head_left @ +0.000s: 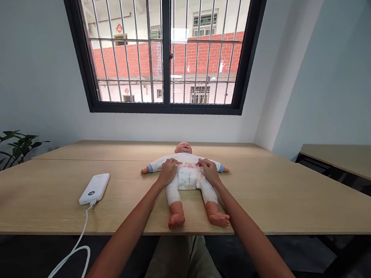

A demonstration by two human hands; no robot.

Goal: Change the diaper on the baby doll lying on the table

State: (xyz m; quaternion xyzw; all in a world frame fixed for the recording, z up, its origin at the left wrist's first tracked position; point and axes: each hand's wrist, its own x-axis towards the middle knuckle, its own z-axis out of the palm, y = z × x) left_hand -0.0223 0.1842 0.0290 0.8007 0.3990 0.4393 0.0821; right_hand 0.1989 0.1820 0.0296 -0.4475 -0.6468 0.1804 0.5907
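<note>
L hand [168,172] & R hand [210,171] palms down, close together, bare forearms [128,233] angled inward.

Doll [188,177] partly hidden under hands [169,172]; plant [6,149] cut off at edge

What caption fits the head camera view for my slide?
Head view: left hand and right hand rest on a diapered baby doll lying on a table.
</note>
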